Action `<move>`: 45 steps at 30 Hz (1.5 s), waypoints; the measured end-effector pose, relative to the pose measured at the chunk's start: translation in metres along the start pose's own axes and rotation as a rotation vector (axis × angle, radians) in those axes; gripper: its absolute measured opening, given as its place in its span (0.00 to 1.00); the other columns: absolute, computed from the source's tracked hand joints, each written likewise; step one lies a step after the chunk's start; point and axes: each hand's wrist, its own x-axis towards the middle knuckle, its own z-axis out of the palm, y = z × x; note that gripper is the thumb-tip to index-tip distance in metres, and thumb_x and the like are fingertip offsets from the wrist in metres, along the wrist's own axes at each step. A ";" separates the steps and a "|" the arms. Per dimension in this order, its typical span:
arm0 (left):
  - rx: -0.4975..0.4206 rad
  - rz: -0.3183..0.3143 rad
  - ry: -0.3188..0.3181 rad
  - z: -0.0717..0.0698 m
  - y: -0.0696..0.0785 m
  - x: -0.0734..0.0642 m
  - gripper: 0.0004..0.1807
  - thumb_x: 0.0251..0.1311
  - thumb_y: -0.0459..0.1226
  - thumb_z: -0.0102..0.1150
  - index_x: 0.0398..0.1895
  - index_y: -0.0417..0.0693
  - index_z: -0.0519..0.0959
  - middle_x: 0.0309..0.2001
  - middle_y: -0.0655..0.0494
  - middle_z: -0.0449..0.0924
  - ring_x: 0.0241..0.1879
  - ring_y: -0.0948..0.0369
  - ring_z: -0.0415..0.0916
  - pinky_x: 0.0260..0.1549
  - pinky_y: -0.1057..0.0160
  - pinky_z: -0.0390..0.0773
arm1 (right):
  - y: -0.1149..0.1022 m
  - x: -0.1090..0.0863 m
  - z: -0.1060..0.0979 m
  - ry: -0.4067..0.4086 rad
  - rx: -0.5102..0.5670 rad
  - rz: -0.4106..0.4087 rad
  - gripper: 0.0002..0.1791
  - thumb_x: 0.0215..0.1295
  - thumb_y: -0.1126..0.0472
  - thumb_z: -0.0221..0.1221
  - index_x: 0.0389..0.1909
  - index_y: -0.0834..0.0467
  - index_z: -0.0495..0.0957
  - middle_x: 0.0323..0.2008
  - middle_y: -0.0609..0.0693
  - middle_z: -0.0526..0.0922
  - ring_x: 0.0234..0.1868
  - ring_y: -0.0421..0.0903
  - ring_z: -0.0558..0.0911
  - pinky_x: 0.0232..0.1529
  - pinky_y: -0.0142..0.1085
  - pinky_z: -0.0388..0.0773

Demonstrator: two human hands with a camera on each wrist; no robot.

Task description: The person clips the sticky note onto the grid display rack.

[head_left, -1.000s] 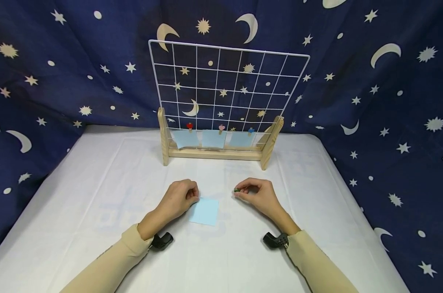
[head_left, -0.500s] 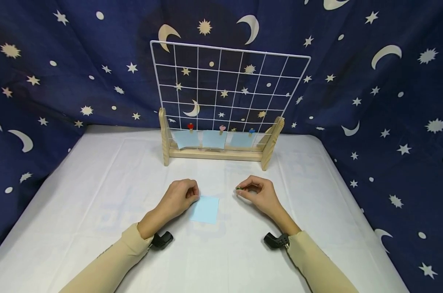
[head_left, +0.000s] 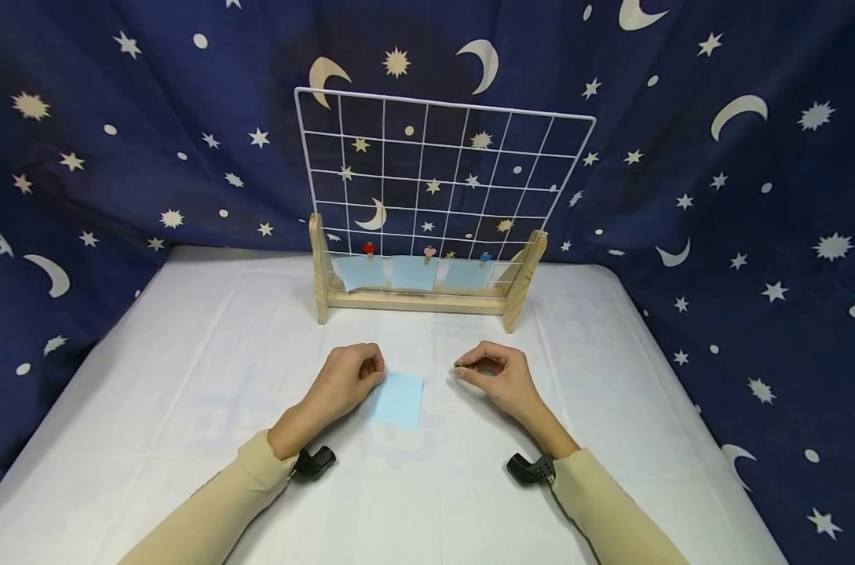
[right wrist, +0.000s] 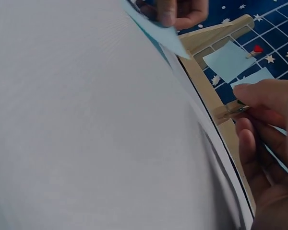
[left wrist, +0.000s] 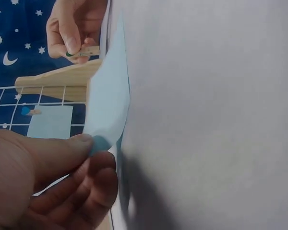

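Note:
My left hand [head_left: 345, 378] pinches the corner of a light blue square of paper [head_left: 399, 400] between thumb and fingers. In the left wrist view the paper [left wrist: 108, 91] stands off the white table, slightly bent. To its right in the head view, my right hand [head_left: 499, 373] pinches a small wooden clothespin [right wrist: 226, 112] with a green decoration at its end, partly hidden by the thumb. From the left wrist, the clothespin [left wrist: 89, 51] shows its bare wooden end pointing away from the fingertips. Both hands stay apart, low over the tabletop.
Behind the hands stands a white wire grid [head_left: 434, 180] in a wooden base [head_left: 413, 302]. Three blue papers hang along its bottom, held by clothespins with a red [head_left: 368, 249], a pink [head_left: 429, 252] and a blue [head_left: 485, 257] heart. A starry dark blue cloth [head_left: 681, 180] surrounds the table.
The blue paper has shifted slightly away from me in the left hand. The right fingers have turned the clothespin a little, so less green shows. The head view has tilted slightly.

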 end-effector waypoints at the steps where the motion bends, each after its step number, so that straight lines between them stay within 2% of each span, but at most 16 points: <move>1: -0.002 0.004 0.010 -0.001 0.000 0.002 0.12 0.58 0.28 0.76 0.27 0.49 0.81 0.23 0.62 0.78 0.24 0.66 0.71 0.27 0.68 0.73 | -0.001 0.001 0.000 0.002 -0.002 0.001 0.07 0.60 0.70 0.74 0.36 0.58 0.87 0.38 0.59 0.90 0.38 0.50 0.89 0.37 0.34 0.85; 5: -0.010 0.008 0.060 -0.008 0.001 0.010 0.11 0.58 0.28 0.76 0.28 0.50 0.81 0.23 0.62 0.79 0.24 0.66 0.71 0.27 0.67 0.73 | -0.004 0.003 0.002 0.000 -0.014 0.008 0.06 0.61 0.68 0.75 0.36 0.56 0.88 0.39 0.56 0.91 0.37 0.50 0.89 0.36 0.35 0.85; 10: -0.031 0.024 0.101 -0.018 0.004 0.020 0.11 0.58 0.28 0.75 0.28 0.49 0.82 0.24 0.61 0.80 0.25 0.65 0.73 0.28 0.66 0.74 | -0.008 0.011 0.006 0.026 -0.045 -0.012 0.06 0.61 0.67 0.75 0.36 0.56 0.88 0.39 0.55 0.91 0.38 0.50 0.89 0.42 0.37 0.86; 21: -0.079 0.033 0.164 -0.040 0.005 0.040 0.09 0.60 0.28 0.73 0.31 0.48 0.83 0.24 0.58 0.81 0.24 0.64 0.74 0.28 0.65 0.75 | -0.041 0.048 0.005 0.112 -0.078 -0.041 0.07 0.59 0.69 0.75 0.35 0.60 0.87 0.39 0.58 0.90 0.38 0.49 0.89 0.45 0.36 0.86; 28: -0.158 0.063 0.209 -0.057 0.015 0.058 0.06 0.62 0.26 0.72 0.32 0.43 0.84 0.25 0.51 0.84 0.21 0.62 0.78 0.25 0.65 0.79 | -0.065 0.076 0.001 0.169 -0.121 -0.130 0.06 0.61 0.69 0.74 0.35 0.62 0.86 0.39 0.59 0.89 0.39 0.51 0.88 0.47 0.35 0.86; 35: -0.131 0.092 0.289 -0.072 0.019 0.076 0.06 0.61 0.26 0.72 0.33 0.43 0.85 0.26 0.51 0.85 0.24 0.59 0.80 0.28 0.63 0.79 | -0.083 0.099 0.007 0.200 -0.111 -0.188 0.06 0.61 0.70 0.74 0.35 0.63 0.86 0.39 0.59 0.90 0.39 0.45 0.88 0.46 0.35 0.86; 39: -0.115 0.106 0.336 -0.077 0.019 0.084 0.05 0.61 0.27 0.73 0.33 0.43 0.86 0.28 0.51 0.86 0.26 0.58 0.80 0.30 0.62 0.78 | -0.089 0.107 0.012 0.220 -0.105 -0.205 0.06 0.60 0.72 0.74 0.35 0.64 0.86 0.39 0.61 0.89 0.39 0.45 0.87 0.45 0.33 0.84; 45: -0.133 0.120 0.394 -0.082 0.021 0.096 0.04 0.62 0.27 0.71 0.34 0.44 0.86 0.29 0.51 0.88 0.24 0.59 0.80 0.28 0.67 0.75 | -0.110 0.121 0.016 0.259 -0.135 -0.240 0.06 0.59 0.76 0.72 0.35 0.70 0.85 0.39 0.66 0.89 0.36 0.46 0.85 0.44 0.33 0.83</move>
